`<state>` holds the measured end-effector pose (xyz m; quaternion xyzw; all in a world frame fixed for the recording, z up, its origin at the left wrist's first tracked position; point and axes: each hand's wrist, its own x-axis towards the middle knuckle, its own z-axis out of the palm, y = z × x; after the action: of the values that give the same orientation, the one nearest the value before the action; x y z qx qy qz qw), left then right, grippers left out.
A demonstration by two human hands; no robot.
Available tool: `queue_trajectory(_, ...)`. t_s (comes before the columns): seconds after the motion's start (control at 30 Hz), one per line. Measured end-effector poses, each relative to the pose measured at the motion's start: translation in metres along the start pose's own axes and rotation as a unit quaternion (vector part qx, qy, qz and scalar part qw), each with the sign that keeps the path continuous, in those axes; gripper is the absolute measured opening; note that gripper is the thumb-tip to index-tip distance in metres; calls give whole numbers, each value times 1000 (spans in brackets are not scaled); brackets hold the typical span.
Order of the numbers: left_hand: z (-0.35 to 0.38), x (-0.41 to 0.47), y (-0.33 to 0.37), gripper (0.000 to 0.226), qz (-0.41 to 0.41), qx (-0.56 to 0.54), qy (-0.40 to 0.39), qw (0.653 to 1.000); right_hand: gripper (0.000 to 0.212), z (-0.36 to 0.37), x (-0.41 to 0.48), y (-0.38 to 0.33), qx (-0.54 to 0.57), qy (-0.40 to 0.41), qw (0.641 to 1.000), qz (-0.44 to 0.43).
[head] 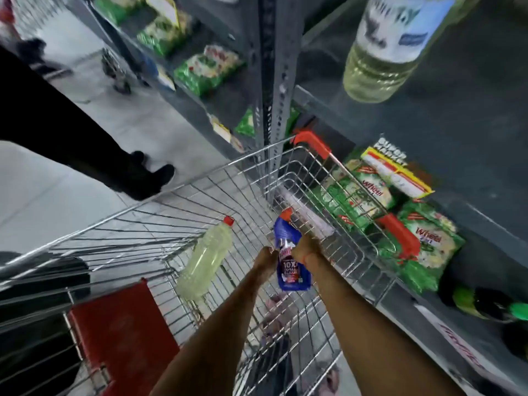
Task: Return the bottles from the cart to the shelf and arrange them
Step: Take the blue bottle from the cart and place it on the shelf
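Bare forearms reach in from six o'clock, and both hands grip one blue bottle [291, 261] over the cart [257, 178]. At the bottle's nine o'clock the left hand [267, 260] presses its side; at three o'clock the right hand [307, 250] wraps the other side, a thin red thread at that wrist. The bottle has a red cap pointing toward twelve o'clock and a label reading "10X". It is held inside the wire basket, above the basket floor; whether it touches the wires I cannot tell.

At nine o'clock from the hands, a pale yellow bottle [205, 261] with a red cap lies on its side on the cart's wire floor. At seven o'clock sits the cart's red flap [123, 330].

Farther off, at three o'clock, green packets [423, 247] marked "Wheel" lie on a low shelf [485, 195] just beyond the cart's rim. At one o'clock, high on the shelf, stands a large oil bottle [385, 52] with a white label. At ten o'clock, a person's dark leg [85, 144] and shoe stand on the grey floor.
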<state>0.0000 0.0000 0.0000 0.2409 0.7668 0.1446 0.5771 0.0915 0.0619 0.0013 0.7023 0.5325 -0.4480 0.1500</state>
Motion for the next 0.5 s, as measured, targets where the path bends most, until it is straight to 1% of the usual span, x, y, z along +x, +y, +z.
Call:
queue_trajectory(0.1,6,16,-8,31,-44,-40,-21,998,38,9,18,10,-22,-61,998,13)
queue_trajectory(0.2,12,25,-19,20,-42,-76,-40,995,36,17,36,24,34,-114,993,23)
queue_trajectory(0.23,14,27,-23,24,-35,-83,-39,995,37,21,46,29,54,-127,990,36)
queue_trajectory(0.33,14,30,-28,31,-37,-119,-8,992,38,22,48,27,78,-129,987,49)
queue_trajectory(0.4,10,25,-27,35,-39,-152,8,988,36,15,36,19,79,-118,990,29)
queue_trajectory(0.5,-2,7,-18,36,0,-189,23,982,36,1,17,12,92,-92,992,-1)
